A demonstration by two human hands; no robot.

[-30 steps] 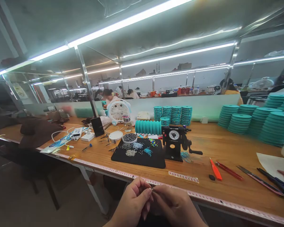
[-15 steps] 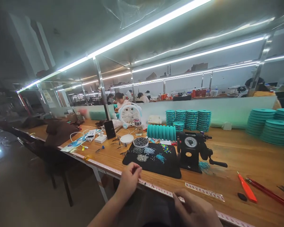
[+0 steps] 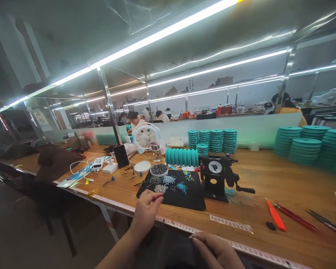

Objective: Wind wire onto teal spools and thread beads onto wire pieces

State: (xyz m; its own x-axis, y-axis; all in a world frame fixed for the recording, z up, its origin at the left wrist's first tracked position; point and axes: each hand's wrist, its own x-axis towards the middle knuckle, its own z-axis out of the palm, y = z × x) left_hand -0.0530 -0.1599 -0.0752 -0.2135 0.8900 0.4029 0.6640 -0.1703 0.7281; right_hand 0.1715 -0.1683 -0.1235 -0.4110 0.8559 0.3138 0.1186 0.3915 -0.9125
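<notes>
My left hand [image 3: 148,210] is held above the table's front edge, its thumb and fingers pinched together. Whatever is in that pinch is too small to make out. Just beyond it lies a black mat [image 3: 184,200] with a dish of dark oval beads [image 3: 159,170], silvery small parts [image 3: 161,188], pale clear pieces [image 3: 168,180], teal pins [image 3: 182,188] and multicoloured beads [image 3: 188,175]. Lower down, my right hand [image 3: 217,249] is also closed, thumb against fingertips, near the tape measure [image 3: 182,225] along the edge. I cannot tell what it holds.
Right of the mat stands a black hand-cranked winder [image 3: 215,179] with a dial, carrying a row of teal spools [image 3: 182,157]. Stacked teal spools [image 3: 306,151], a red-handled tool [image 3: 276,215] and scissors [image 3: 326,222] are farther right. A fan [image 3: 146,137] stands behind. People sit beyond the partition.
The view has turned a little to the right, so the table things appear farther left. My right hand sits slightly lower and left in the picture. Both hands stay closed.
</notes>
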